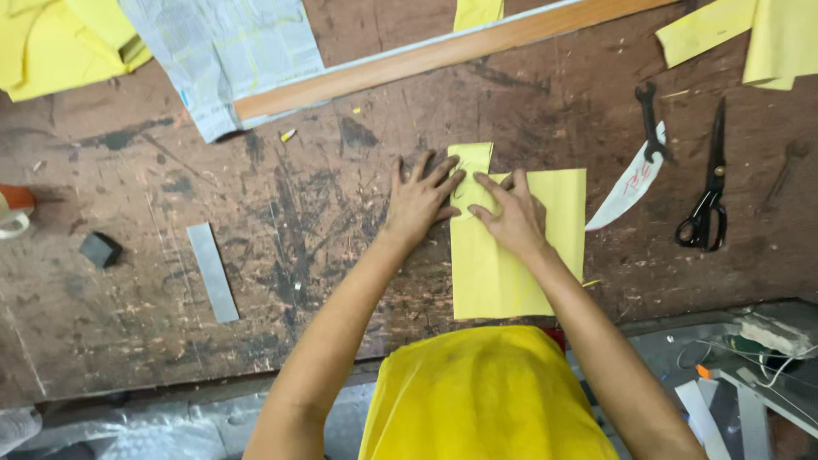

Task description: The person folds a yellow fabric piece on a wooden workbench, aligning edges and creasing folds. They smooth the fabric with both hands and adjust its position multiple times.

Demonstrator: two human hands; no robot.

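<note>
A person leans over a scarred wooden table [281, 255], both hands flat on a sheet of yellow fabric [520, 255] that lies near the table's front edge. The left hand [419, 198], fingers spread, presses the sheet's upper left edge, where a narrow yellow strip [471, 162] juts up beyond the sheet. The right hand [511, 213], also open with fingers extended, bears down just beside it on the sheet's top; neither hand pinches anything. The step in hand looks like smoothing and aligning the pieces; any further move would seem to call for keeping the sheet flat and its edges square. To the right of the sheet lie black scissors [705, 200] and a curved white template [629, 186]; to its left, well apart, a grey metal strip [213, 271] and a small dark block [100, 249]. Above the sheet runs a long wooden ruler [443, 53].
</note>
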